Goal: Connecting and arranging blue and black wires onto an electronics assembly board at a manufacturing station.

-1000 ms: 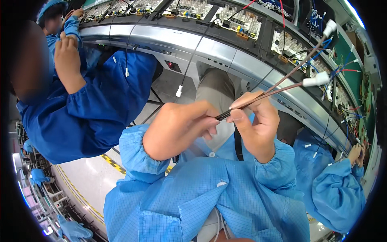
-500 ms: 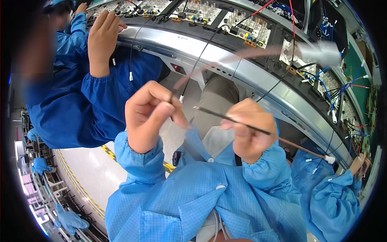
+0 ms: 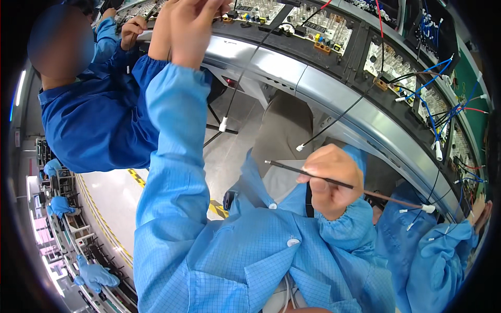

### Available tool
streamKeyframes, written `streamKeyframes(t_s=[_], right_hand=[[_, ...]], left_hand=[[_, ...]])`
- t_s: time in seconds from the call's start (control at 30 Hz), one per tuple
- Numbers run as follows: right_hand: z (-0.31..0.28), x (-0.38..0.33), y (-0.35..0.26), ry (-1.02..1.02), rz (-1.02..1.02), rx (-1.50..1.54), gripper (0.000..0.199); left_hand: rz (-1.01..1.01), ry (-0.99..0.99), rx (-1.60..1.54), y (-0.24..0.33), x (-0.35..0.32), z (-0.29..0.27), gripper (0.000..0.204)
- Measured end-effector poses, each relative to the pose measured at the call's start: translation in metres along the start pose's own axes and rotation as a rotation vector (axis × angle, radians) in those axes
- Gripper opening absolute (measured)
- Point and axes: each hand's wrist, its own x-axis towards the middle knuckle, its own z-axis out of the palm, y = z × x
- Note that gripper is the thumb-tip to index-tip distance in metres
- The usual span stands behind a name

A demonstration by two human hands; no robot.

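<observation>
A curved grey workbench (image 3: 334, 99) carries black fixture trays (image 3: 313, 26) with plugged-in wires (image 3: 433, 78).

My only view comes from the head camera, the left one of the worn pair, looking down and forward through a wide fisheye lens. It sits close above my own sleeves: the right hand (image 3: 334, 180) fills the centre, and the left hand (image 3: 190, 23) reaches the top edge. The curved tabletop (image 3: 292, 73) bends across the upper frame. A co-worker (image 3: 99, 120) is at left.
</observation>
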Motion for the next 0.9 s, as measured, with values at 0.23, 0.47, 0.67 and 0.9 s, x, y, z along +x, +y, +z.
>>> streamKeyframes(t_s=[0.23, 0.47, 0.67, 0.9], right_hand=[[-0.017, -0.009, 0.026, -0.041, -0.066, -0.024, 0.017], [-0.007, 0.012, 0.045, -0.061, 0.017, -0.008, 0.013], [0.0, 0.017, 0.056, -0.06, 0.057, 0.009, 0.015], [0.007, 0.011, 0.054, 0.015, 0.143, 0.115, 0.013]], left_hand=[[0.088, 0.081, -0.007, -0.108, 0.027, 0.026, 0.009], [-0.039, 0.058, 0.043, -0.135, 0.04, 0.031, 0.007], [-0.049, -0.014, 0.067, -0.146, 0.043, 0.028, 0.007], [-0.105, -0.027, 0.043, -0.145, 0.043, 0.029, 0.009]])
